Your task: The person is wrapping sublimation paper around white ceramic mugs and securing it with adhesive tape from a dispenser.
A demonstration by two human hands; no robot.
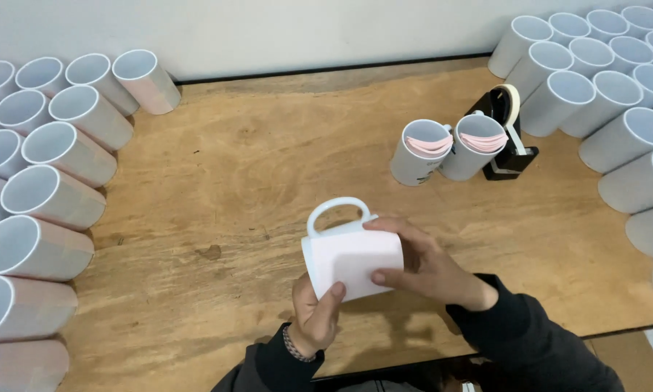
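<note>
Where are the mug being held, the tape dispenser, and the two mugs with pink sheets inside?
held mug (pixel 352 261), head view, wrapped side.
tape dispenser (pixel 512 156), head view, black body.
mugs with pink sheets (pixel 417 163), head view, left mug's outer wall.

The hands cover the mug's (pixel 352 260) far end; edge mugs (pixel 21 305) are cropped.

Plywood tabletop (pixel 254 167), knotty grain, small dark stain near centre-left; rows of white mugs (pixel 43 196) crowd the left edge; more white mugs (pixel 617 94) packed at far right; two mugs with pink sheets inside (pixel 450 149) stand right of centre, touching; black tape dispenser (pixel 508 138) just behind them.
</note>
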